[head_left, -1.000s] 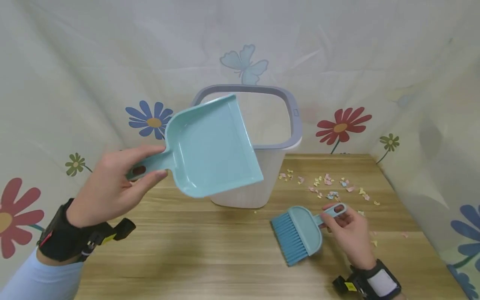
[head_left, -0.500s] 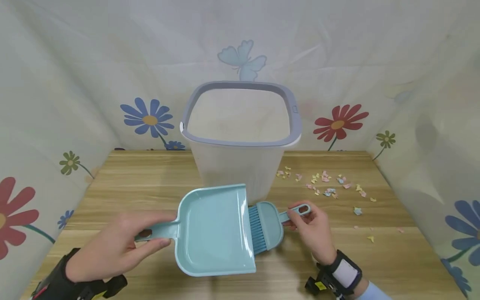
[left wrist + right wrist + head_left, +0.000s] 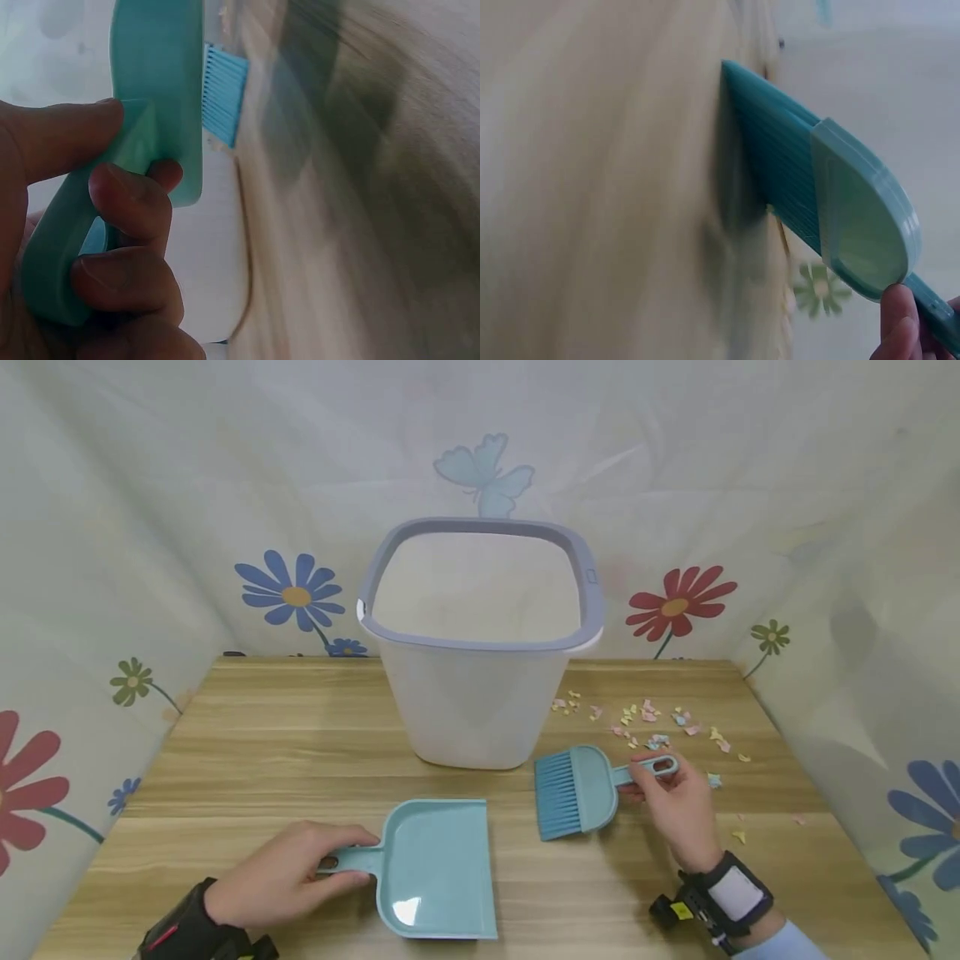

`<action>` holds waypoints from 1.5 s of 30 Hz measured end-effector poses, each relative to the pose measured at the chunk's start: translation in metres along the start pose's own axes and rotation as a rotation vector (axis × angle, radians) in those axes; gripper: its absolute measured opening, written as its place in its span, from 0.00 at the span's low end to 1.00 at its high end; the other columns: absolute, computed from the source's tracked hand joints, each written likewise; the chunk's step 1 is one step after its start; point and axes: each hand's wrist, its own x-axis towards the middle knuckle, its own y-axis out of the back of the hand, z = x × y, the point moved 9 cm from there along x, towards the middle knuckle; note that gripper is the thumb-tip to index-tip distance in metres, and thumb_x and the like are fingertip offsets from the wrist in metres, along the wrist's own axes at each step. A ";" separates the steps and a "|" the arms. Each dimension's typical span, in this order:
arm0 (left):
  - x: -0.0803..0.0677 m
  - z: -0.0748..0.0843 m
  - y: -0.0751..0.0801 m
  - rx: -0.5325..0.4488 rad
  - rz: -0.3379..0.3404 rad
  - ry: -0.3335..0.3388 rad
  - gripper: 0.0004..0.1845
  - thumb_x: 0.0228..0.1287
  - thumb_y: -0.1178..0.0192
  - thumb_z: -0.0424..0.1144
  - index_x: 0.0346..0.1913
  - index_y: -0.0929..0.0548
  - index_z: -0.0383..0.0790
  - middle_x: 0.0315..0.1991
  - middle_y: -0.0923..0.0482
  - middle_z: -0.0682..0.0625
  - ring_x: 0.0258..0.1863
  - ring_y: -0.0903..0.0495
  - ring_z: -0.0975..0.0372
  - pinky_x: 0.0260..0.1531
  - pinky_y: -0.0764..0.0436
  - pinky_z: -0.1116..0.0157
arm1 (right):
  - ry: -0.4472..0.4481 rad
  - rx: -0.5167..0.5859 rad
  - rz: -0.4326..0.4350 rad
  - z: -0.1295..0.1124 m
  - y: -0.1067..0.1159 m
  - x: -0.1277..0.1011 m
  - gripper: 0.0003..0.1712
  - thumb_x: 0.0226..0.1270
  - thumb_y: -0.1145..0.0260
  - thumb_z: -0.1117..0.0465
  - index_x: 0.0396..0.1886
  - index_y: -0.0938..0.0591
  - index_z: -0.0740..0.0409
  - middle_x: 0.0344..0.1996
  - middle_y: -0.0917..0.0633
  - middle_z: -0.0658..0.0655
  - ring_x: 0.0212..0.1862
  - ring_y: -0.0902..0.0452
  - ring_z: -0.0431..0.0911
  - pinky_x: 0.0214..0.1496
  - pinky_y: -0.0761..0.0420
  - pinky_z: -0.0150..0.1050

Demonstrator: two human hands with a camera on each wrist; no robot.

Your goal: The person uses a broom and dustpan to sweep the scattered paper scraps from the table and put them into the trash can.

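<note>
My left hand (image 3: 292, 872) grips the handle of a light blue dustpan (image 3: 437, 864), low over the near middle of the table with its open edge facing right. Fingers curl round that handle in the left wrist view, where the dustpan (image 3: 157, 67) appears slightly above the wood. On the right, my right hand (image 3: 678, 814) pinches the handle of a small blue hand brush (image 3: 588, 789), bristles pointing left. In the right wrist view the brush (image 3: 817, 180) is tilted, its bristle tips near the tabletop. Scraps of coloured paper (image 3: 648, 714) lie scattered behind and right of the brush.
A white bin (image 3: 480, 702) with a grey-blue rim stands at the back middle of the wooden table (image 3: 285, 735). Behind and beside the table hangs a pale cloth (image 3: 660, 460) printed with flowers and a butterfly.
The dustpan has come down from in front of the bin and is now level near the table. The brush moved left to the dustpan's edge, then back right, away from it.
</note>
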 end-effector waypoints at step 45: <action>0.042 -0.041 -0.032 0.051 -0.031 0.051 0.21 0.75 0.42 0.61 0.61 0.18 0.55 0.56 0.15 0.63 0.51 0.19 0.73 0.53 0.18 0.64 | 0.900 -0.666 -0.354 -0.046 -0.031 -0.022 0.34 0.40 0.27 0.86 0.47 0.08 0.53 0.46 0.11 0.51 0.44 0.12 0.46 0.35 0.16 0.36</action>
